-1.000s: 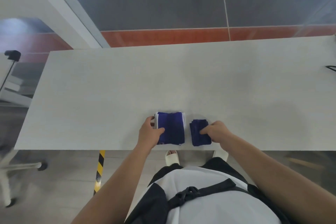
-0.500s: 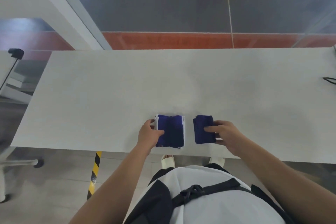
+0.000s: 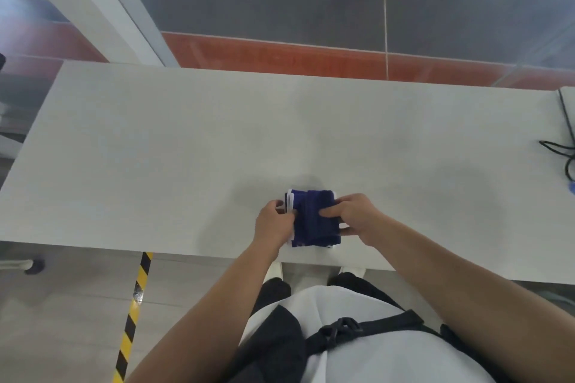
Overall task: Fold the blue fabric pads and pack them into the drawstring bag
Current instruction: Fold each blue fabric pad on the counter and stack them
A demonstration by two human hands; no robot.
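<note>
A stack of folded dark blue fabric pads (image 3: 314, 218) with white trim on the left edge lies near the front edge of the white table (image 3: 186, 149). My left hand (image 3: 275, 222) grips the stack's left side, with the thumb over the white trim. My right hand (image 3: 354, 214) holds the right side, its fingers pressed on top of the upper pad. Both pads lie together as one pile. No drawstring bag shows in this view.
A black cable (image 3: 564, 149) lies at the table's right edge. Behind the table are a glass wall and a red and grey floor. A yellow-black floor stripe (image 3: 133, 305) runs below the table's front edge on the left.
The small folded pad, which lay apart on the right, now rests on the larger pad. My right hand has moved left with it. The camera view has shifted.
</note>
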